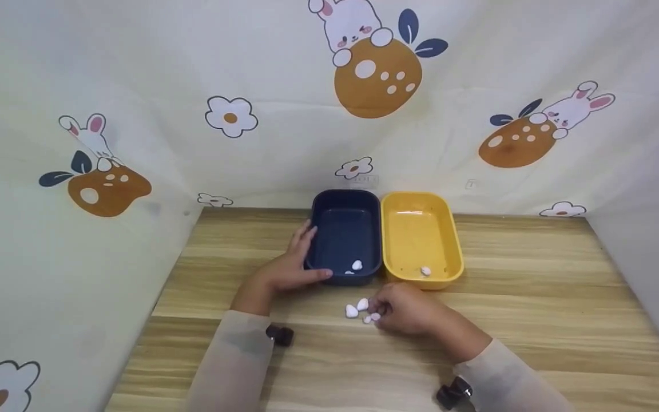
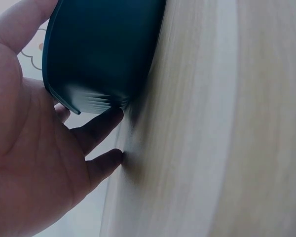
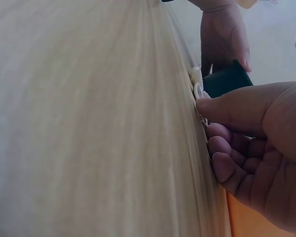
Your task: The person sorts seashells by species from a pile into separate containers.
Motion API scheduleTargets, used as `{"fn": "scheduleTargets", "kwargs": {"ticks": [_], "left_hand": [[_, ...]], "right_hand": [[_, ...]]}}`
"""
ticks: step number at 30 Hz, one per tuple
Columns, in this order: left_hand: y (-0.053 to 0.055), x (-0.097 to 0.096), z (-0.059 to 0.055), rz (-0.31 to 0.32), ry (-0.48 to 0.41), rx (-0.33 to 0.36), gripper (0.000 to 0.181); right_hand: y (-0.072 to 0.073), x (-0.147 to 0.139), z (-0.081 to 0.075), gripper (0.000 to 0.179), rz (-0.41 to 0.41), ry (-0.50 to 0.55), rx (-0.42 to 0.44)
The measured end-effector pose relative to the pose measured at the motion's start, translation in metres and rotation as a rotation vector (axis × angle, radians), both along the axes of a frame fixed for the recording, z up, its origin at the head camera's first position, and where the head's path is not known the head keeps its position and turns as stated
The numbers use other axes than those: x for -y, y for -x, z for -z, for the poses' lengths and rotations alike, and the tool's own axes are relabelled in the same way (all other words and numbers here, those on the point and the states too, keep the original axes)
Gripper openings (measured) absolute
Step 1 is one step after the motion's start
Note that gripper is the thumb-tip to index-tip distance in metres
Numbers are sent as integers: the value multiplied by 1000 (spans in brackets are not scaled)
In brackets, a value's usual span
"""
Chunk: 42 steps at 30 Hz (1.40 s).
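Note:
The left hand (image 1: 289,269) spans the front left corner of a navy blue container (image 1: 343,240). Its thumb lies over the near rim, and the other fingers are spread fairly straight along the side. In the left wrist view, fingers (image 2: 101,126) reach beneath the container's ribbed edge. The right hand (image 1: 407,309) is low on the table with curled fingers, its thumb and forefinger pinching at a small white pebble (image 1: 376,316). Beside those fingertips lie more white pebbles (image 1: 352,311). The right wrist view shows the thumb tip right at the white pieces (image 3: 198,91).
A yellow container (image 1: 454,252) stands against the navy one, with a white pebble (image 1: 425,271) at its near end. Inside the navy container are white pieces (image 1: 357,265) too. Patterned cloth (image 1: 284,166) encloses the wooden table (image 1: 535,297) at the back and sides.

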<state>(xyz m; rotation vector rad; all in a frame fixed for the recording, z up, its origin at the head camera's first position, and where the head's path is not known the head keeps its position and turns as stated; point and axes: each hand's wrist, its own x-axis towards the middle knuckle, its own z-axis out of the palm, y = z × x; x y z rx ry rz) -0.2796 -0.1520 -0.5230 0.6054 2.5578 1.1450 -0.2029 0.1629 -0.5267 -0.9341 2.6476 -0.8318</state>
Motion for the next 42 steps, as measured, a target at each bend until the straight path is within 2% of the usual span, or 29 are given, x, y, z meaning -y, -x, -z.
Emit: {"fn": "scheduleTargets", "kwargs": {"ticks": [8, 13, 20, 28, 34, 42], "left_hand": [[0, 1, -1, 5, -2, 7, 120], [1, 2, 0, 9, 11, 10, 121], [2, 1, 1, 3, 21, 10, 121], [2, 1, 0, 9, 19, 15, 121], [2, 2, 1, 7, 18, 17, 121], [2, 2, 2, -2, 24, 25, 122]], "right_hand": [[0, 1, 0, 14, -6, -12, -19], [-2, 0, -6, 12, -8, -20, -31], [-9, -4, -30, 15, 92, 13, -2], [-4, -13, -44, 14, 159, 98, -26], [6, -30, -52, 13, 229, 171, -54], [22, -59, -59, 14, 400, 194, 12]]}}
